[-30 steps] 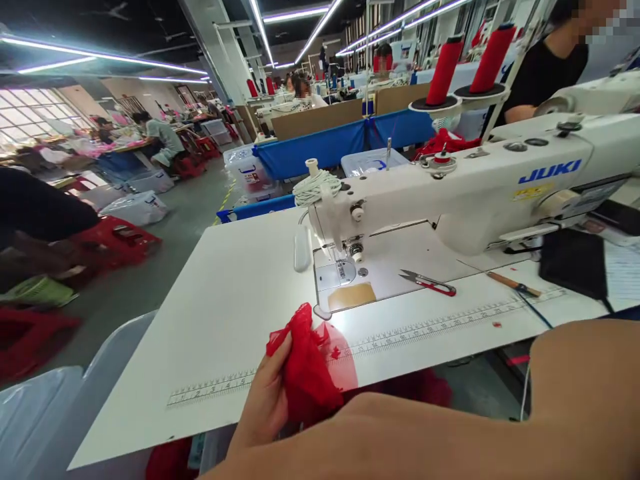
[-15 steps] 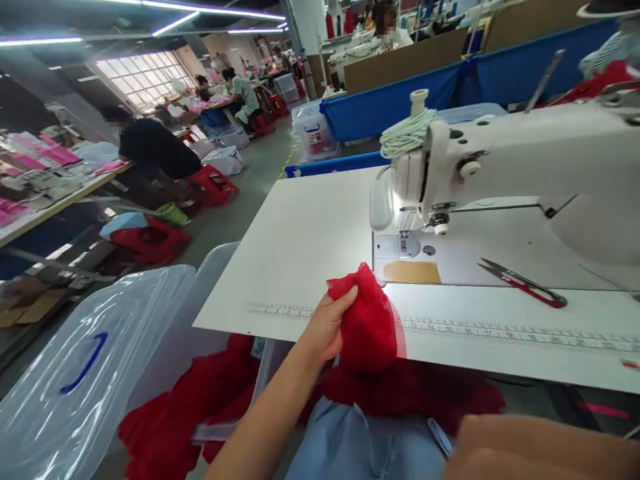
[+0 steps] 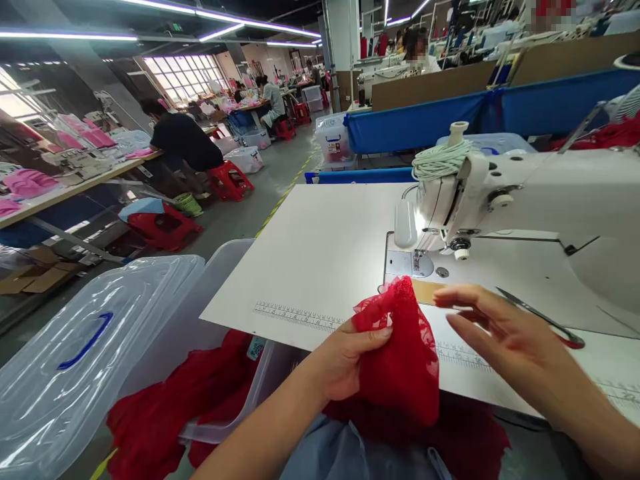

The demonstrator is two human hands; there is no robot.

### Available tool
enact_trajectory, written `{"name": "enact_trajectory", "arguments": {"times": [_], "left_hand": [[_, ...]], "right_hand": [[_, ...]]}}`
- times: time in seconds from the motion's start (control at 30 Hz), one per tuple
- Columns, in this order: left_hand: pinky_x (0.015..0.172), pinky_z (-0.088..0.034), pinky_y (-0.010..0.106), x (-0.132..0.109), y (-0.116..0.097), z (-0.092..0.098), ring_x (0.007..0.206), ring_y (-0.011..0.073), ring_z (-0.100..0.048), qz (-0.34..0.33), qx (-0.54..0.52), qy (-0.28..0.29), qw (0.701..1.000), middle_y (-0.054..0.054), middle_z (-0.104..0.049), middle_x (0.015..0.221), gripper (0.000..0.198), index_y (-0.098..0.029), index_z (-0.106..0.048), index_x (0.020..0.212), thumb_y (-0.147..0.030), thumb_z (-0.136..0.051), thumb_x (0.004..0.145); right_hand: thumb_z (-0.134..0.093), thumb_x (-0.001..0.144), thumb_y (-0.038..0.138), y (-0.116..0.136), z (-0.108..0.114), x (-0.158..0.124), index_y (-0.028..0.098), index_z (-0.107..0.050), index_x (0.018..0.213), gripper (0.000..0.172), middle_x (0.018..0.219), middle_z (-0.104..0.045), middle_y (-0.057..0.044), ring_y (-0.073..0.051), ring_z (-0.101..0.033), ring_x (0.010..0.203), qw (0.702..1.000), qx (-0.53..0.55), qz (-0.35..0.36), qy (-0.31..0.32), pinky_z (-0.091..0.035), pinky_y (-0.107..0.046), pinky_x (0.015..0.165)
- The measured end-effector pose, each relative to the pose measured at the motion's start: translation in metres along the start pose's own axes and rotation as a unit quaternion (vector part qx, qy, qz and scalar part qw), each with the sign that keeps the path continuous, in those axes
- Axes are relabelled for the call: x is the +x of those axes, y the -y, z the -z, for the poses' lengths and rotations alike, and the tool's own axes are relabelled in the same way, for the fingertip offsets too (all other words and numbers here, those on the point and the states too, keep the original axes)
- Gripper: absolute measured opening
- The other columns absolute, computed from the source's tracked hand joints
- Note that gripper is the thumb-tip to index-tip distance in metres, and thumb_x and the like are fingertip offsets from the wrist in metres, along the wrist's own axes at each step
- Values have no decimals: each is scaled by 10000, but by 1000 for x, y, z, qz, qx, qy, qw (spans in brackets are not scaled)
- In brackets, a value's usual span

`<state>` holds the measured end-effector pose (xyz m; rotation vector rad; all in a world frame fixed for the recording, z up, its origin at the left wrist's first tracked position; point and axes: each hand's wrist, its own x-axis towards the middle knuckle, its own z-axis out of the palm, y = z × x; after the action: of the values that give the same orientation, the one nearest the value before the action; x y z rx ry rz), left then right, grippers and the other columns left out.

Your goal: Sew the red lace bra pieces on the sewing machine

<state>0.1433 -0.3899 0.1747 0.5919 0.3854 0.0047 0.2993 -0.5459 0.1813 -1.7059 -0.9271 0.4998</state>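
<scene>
My left hand (image 3: 353,360) pinches a piece of sheer red lace fabric (image 3: 400,367) between thumb and fingers at the table's front edge. The cloth hangs down over the edge toward my lap. To the right of it my right hand (image 3: 505,333) hovers with thumb and fingers apart, holding nothing. Behind the cloth stands a white sewing machine (image 3: 540,193), its presser foot (image 3: 417,259) above the metal needle plate. Thread snips (image 3: 540,317) lie on the machine bed, partly hidden behind my right hand.
A printed ruler (image 3: 300,315) runs along the front of the white table (image 3: 320,247). At the left, a clear plastic bin (image 3: 220,433) holds more red fabric (image 3: 190,387), its lid (image 3: 100,353) leaning beside it. Another person (image 3: 185,137) sits at a bench farther left.
My right hand has come up from the lower right corner to beside the fabric, fingers parted. My left hand still grips the fabric, now bunched differently. The whole view has shifted.
</scene>
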Motion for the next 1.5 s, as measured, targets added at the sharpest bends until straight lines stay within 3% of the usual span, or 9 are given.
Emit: {"name": "enact_trajectory", "arguments": {"times": [0.07, 0.17, 0.3, 0.5, 0.73, 0.83, 0.93, 1.3, 1.5], "left_hand": [[873, -503, 290, 0, 2, -4, 907, 194, -694, 15, 6, 14, 1000, 66, -743, 984, 250, -179, -755, 994, -225, -799, 752], [890, -499, 303, 2, 0, -7, 907, 194, -691, 7, 28, -10, 1000, 52, -746, 962, 292, -206, -756, 997, -245, -832, 718], [821, -495, 262, 9, -11, -2, 865, 179, -678, -56, 108, -40, 992, 34, -739, 875, 284, -215, -756, 978, -345, -827, 735], [776, -487, 230, 26, -23, 9, 792, 149, -641, -54, 152, -49, 986, 50, -712, 832, 341, -156, -748, 911, -433, -819, 727], [722, -473, 222, 29, -28, 4, 728, 132, -614, -50, 176, -5, 983, 42, -695, 785, 339, -145, -743, 905, -450, -788, 763], [764, -466, 235, 28, -29, 3, 782, 144, -610, -91, 228, 7, 969, 34, -690, 804, 324, -152, -747, 938, -434, -776, 781], [763, -457, 235, 27, -29, 3, 791, 142, -599, -129, 276, 12, 953, 19, -685, 822, 284, -174, -749, 958, -419, -747, 813], [829, -477, 280, 35, -22, 12, 889, 189, -631, -169, 313, -34, 934, 53, -719, 942, 276, -162, -718, 1013, -382, -689, 849], [824, -472, 288, 35, -21, 16, 914, 199, -634, -174, 290, -50, 940, 58, -717, 979, 241, -165, -700, 994, -351, -680, 842]], "right_hand": [[-582, 828, 664, 1, -5, 9, 301, -654, 1106, 463, 1263, -626, -82, -295, -581, 1158, 993, 98, -65, 26, -496, -454, 966], [-505, 788, 787, 0, -18, 16, 260, -617, 1185, 669, 1277, -626, -114, -311, -582, 1169, 945, 264, -153, 119, -469, -481, 993], [-719, 769, 568, -2, -22, 14, 234, -640, 1124, 494, 1093, -702, -86, -254, -666, 976, 910, 306, -197, 199, -515, -399, 894], [-771, 716, 532, -6, -15, 15, 205, -639, 857, 380, 867, -696, -46, -217, -651, 804, 933, 275, -206, 108, -535, -341, 743], [-791, 727, 477, -16, -23, 14, 226, -553, 876, 376, 779, -689, -8, -143, -603, 616, 913, 340, -218, 50, -463, -238, 561], [-786, 733, 455, -15, -25, 15, 243, -603, 1028, 407, 943, -716, -47, -193, -658, 765, 909, 366, -194, 43, -522, -300, 684], [-787, 736, 426, -9, -25, 14, 226, -639, 1155, 488, 1077, -710, -93, -244, -668, 932, 896, 381, -205, 98, -520, -365, 851], [-778, 755, 346, -6, -38, 6, 207, -627, 969, 297, 876, -693, -42, -184, -654, 766, 865, 452, -215, 49, -524, -308, 739], [-834, 690, 390, -15, -37, 12, 205, -538, 833, 377, 729, -621, 8, -127, -567, 651, 883, 424, -200, -4, -490, -242, 637]]}}
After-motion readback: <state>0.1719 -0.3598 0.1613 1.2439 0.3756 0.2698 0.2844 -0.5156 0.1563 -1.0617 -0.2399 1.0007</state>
